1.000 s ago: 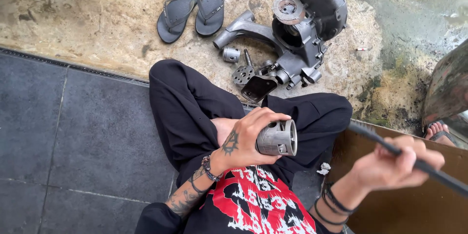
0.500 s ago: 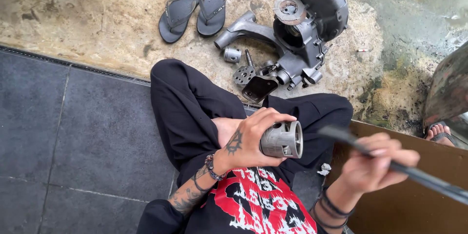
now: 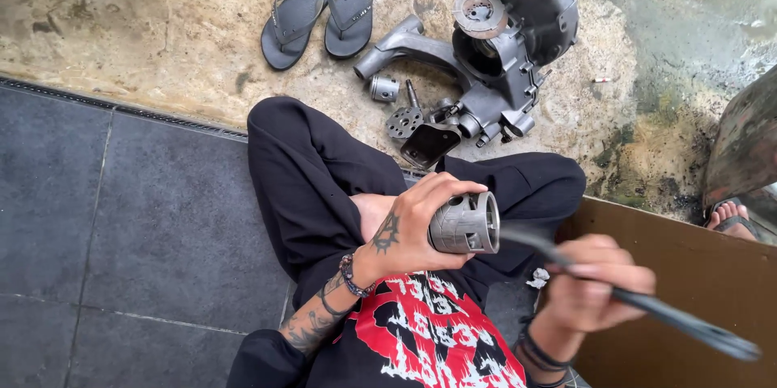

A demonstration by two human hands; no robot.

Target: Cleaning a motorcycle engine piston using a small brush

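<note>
Held over the lap, the grey ribbed metal piston (image 3: 464, 224) looks stiff, weighty and possibly oily, so the left hand (image 3: 409, 230) wraps its skirt while the right hand (image 3: 595, 284) clenches a dark slim rod-like tool (image 3: 647, 305).

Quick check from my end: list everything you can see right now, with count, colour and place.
piston: 1, grey metal, gripped in the left hand over the lap
long tool: 1, dark, in the right hand, tip at the piston's open end
engine casing: 1, grey, on the concrete ahead
small cylindrical part: 1, grey, left of the casing
round holed plate: 1, dark grey, before the casing
flip-flops: 2, dark grey, on the concrete, top centre
cardboard sheet: 1, brown, lower right
tiled floor: dark grey, left
another person's foot: 1, sandalled, right edge
left hand: 1, tattooed, beaded bracelet
right hand: 1, dark wristbands
</note>
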